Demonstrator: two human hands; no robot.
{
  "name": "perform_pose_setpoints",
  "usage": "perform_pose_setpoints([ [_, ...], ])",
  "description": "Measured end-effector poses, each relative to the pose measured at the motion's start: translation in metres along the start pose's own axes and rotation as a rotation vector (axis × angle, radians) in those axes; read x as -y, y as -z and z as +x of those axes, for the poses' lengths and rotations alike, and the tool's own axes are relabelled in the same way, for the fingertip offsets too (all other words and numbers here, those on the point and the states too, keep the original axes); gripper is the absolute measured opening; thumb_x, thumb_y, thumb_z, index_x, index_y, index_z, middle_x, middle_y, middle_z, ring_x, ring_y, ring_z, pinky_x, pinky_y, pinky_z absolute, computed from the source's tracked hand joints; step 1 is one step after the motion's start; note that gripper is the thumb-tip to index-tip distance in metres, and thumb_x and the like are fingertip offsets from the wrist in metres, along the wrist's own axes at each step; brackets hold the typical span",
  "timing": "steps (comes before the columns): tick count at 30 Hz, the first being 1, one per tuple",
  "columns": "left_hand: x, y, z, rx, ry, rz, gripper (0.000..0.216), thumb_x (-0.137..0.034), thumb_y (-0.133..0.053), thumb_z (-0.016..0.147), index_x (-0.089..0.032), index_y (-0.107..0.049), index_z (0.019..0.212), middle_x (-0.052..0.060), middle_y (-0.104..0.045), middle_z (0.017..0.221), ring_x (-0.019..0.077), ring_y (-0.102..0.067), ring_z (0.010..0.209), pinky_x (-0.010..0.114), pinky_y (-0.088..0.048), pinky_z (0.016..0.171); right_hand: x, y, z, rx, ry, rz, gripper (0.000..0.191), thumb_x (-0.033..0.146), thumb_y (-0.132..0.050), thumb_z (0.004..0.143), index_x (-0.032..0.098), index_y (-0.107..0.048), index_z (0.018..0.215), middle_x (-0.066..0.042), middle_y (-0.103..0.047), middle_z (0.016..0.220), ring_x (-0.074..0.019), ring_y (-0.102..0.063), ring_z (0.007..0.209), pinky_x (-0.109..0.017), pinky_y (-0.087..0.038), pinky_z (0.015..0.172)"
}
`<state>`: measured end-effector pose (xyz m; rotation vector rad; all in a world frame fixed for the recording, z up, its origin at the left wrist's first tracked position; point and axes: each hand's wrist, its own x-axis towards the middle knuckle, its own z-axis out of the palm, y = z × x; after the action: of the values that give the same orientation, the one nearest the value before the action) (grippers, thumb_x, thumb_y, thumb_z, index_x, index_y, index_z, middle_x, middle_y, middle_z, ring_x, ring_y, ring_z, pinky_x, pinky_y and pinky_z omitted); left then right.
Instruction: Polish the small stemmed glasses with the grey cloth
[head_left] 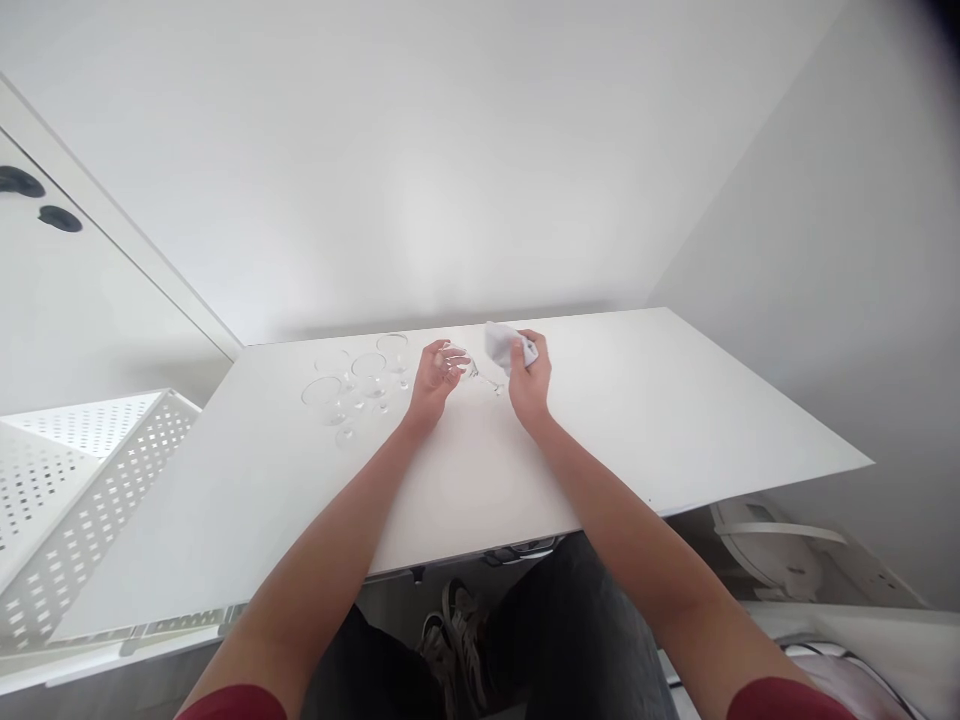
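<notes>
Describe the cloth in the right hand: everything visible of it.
The cloth is small, pale grey-white, soft-looking and crumpled into a loose bunch; its exact material cannot be told. The right hand grips it, fingers closed over its right side, while its left part sticks out free. It is held just above the far part of the white table, close to the clear glass in the left hand. Whether cloth and glass touch cannot be told.

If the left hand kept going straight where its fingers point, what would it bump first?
The left hand curls round a clear glass. Going on rightwards, it would probably meet the white cloth held in the right hand next, though depth is hard to judge.
</notes>
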<state>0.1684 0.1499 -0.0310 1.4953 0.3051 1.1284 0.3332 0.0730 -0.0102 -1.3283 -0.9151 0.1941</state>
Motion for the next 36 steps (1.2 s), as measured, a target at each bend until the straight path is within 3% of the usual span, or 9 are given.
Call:
perform_pose_setpoints([
  [5, -0.003, 0.0, -0.001, -0.04, 0.091, -0.036, 0.051, -0.055, -0.063, 0.097, -0.03, -0.047, 0.138, 0.011, -0.063, 0.131, 0.0232, -0.067, 0.113, 0.041, -0.061, 0.089, 0.014, -0.002, -0.012, 0.503, 0.248, 0.167, 0.033, 0.048, -0.063, 0.095, 0.026, -0.065, 0.119, -0.01, -0.066, 0.141, -0.026, -0.062, 0.129, -0.042, -0.051, 0.108],
  [9, -0.003, 0.001, 0.0, -0.055, 0.069, -0.017, 0.051, -0.052, -0.066, 0.096, -0.03, -0.047, 0.138, 0.011, -0.061, 0.132, 0.0219, -0.067, 0.112, 0.039, -0.06, 0.088, 0.015, 0.006, -0.007, 0.404, 0.163, 0.177, 0.017, 0.029, -0.053, 0.09, 0.024, -0.068, 0.095, -0.006, -0.074, 0.101, -0.0236, -0.069, 0.1, -0.039, -0.055, 0.091],
  [12, -0.002, 0.001, 0.002, -0.035, 0.013, -0.003, 0.057, -0.048, -0.074, 0.091, -0.031, -0.046, 0.138, 0.011, -0.061, 0.13, 0.0205, -0.067, 0.108, 0.04, -0.057, 0.094, 0.013, 0.012, -0.004, 0.423, 0.091, -0.006, 0.026, 0.019, -0.045, 0.081, 0.023, -0.068, 0.094, -0.004, -0.067, 0.087, -0.0213, -0.064, 0.085, -0.035, -0.053, 0.079],
  [16, -0.001, 0.002, 0.003, -0.077, -0.019, 0.041, 0.065, -0.045, -0.082, 0.084, -0.032, -0.047, 0.137, 0.012, -0.06, 0.135, 0.0209, -0.065, 0.111, 0.04, -0.055, 0.095, 0.014, 0.009, -0.01, 0.791, 0.24, -0.379, 0.029, 0.016, -0.051, 0.079, 0.024, -0.074, 0.094, -0.004, -0.065, 0.116, -0.016, -0.06, 0.077, -0.031, -0.048, 0.076],
  [18, -0.001, 0.003, 0.003, -0.114, -0.004, 0.058, 0.067, -0.045, -0.083, 0.083, -0.033, -0.045, 0.138, 0.012, -0.059, 0.138, 0.0214, -0.064, 0.114, 0.039, -0.055, 0.093, 0.016, 0.006, -0.014, 0.883, 0.276, -0.562, 0.035, 0.017, -0.054, 0.082, 0.028, -0.076, 0.107, -0.003, -0.062, 0.128, -0.0134, -0.057, 0.072, -0.029, -0.045, 0.071],
  [21, -0.002, 0.003, 0.003, -0.119, 0.004, 0.07, 0.07, -0.043, -0.084, 0.082, -0.033, -0.044, 0.138, 0.012, -0.06, 0.138, 0.022, -0.063, 0.115, 0.04, -0.054, 0.093, 0.018, 0.003, -0.015, 0.935, 0.276, -0.745, 0.045, 0.017, -0.054, 0.086, 0.032, -0.074, 0.124, -0.004, -0.062, 0.133, -0.0146, -0.061, 0.075, -0.029, -0.043, 0.069],
  [25, -0.003, 0.002, 0.004, -0.088, -0.002, 0.08, 0.066, -0.038, -0.087, 0.079, -0.032, -0.046, 0.131, 0.01, -0.063, 0.136, 0.0213, -0.064, 0.112, 0.039, -0.053, 0.092, 0.02, 0.004, -0.015, 1.01, 0.29, -0.869, 0.044, 0.02, -0.055, 0.088, 0.033, -0.074, 0.126, -0.004, -0.064, 0.133, -0.0164, -0.065, 0.077, -0.03, -0.044, 0.069],
  [30, 0.002, 0.002, 0.005, -0.075, 0.012, 0.096, 0.07, -0.038, -0.089, 0.075, -0.032, -0.046, 0.13, 0.011, -0.064, 0.137, 0.0224, -0.062, 0.117, 0.039, -0.052, 0.091, 0.024, 0.003, -0.018, 1.006, 0.325, -0.934, 0.047, 0.021, -0.056, 0.089, 0.033, -0.071, 0.131, -0.005, -0.066, 0.132, -0.0174, -0.066, 0.074, -0.031, -0.044, 0.066],
  [36, 0.008, 0.003, 0.007, -0.07, 0.017, 0.094, 0.076, -0.037, -0.088, 0.078, -0.034, -0.039, 0.135, 0.012, -0.062, 0.143, 0.0232, -0.062, 0.122, 0.043, -0.048, 0.1, 0.021, -0.001, -0.018, 0.964, 0.301, -0.994, 0.043, 0.02, -0.054, 0.091, 0.027, -0.071, 0.129, -0.009, -0.066, 0.135, -0.0228, -0.071, 0.084, -0.033, -0.047, 0.069],
])
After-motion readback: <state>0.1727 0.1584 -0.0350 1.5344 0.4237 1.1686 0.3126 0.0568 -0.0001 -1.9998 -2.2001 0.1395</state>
